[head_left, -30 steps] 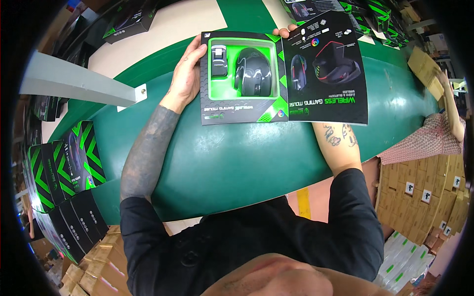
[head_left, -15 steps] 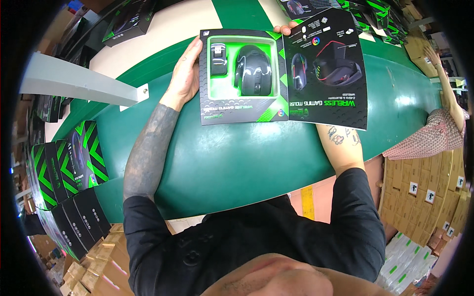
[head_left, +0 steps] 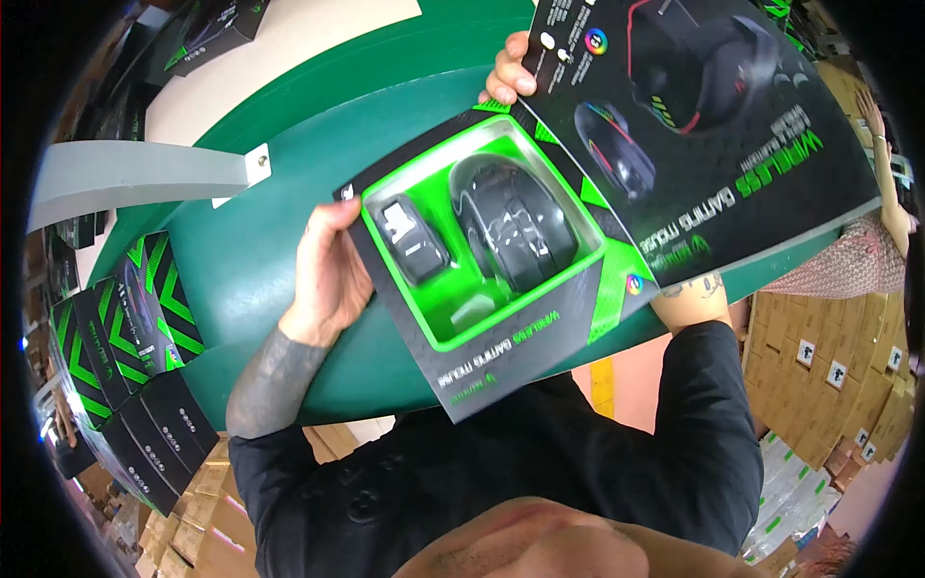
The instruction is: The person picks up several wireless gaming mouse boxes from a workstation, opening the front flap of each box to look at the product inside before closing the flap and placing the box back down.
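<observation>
Fingers of the left hand [head_left: 330, 275] and the right hand [head_left: 509, 72] hold an open mouse box [head_left: 520, 337]

The left hand grasps the box by its left side, thumb on the upper edge and the other fingers passing behind; the right hand's fingertips curl around the edge at the upper end of the fold, where the cover [head_left: 703, 164] meets the front panel; most of that hand lies behind the cover, so I cannot tell how firmly it grips.

The box is tilted, raised over the green table [head_left: 231, 289], its lowest corner in front of the person's dark shirt [head_left: 482, 462]; the cover stands open to the right, a pictured mouse on its printed face; in the green recess [head_left: 434, 197] sit a glossy black mouse [head_left: 515, 222] and, to its left, a small black piece [head_left: 414, 239].

On the left stand black-and-green boxes [head_left: 106, 347]; a grey metal bar [head_left: 145, 178] reaches over the table above them; on the right, another person's arm [head_left: 885, 173] is raised near a brown carton [head_left: 840, 106]; more cartons [head_left: 800, 371] are stacked below.
</observation>
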